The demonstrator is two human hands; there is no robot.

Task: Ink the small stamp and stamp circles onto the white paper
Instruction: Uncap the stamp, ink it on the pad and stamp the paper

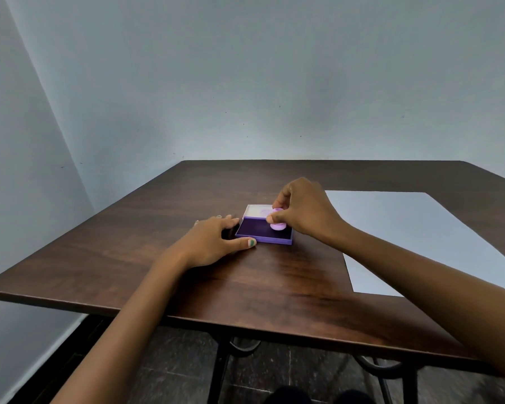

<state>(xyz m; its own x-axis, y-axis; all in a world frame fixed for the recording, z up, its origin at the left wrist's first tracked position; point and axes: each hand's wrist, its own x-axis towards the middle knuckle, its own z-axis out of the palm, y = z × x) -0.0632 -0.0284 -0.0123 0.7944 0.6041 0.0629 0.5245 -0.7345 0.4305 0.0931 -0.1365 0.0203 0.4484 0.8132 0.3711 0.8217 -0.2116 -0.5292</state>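
Observation:
A purple ink pad (254,232) lies open in the middle of the dark wooden table (146,228), its clear lid (255,211) tipped up at the back. My right hand (303,211) pinches a small lilac stamp (277,225) whose base rests on the pad's dark surface. My left hand (213,240) lies flat on the table against the pad's left side, thumb along its front edge and fingers along its left edge. A large white paper (405,228) lies to the right of the pad, blank where visible; my right forearm covers part of it.
Pale walls close off the back and left of the table. The table's near edge runs diagonally below my forearms. Black metal legs and a dark tiled floor show beneath it.

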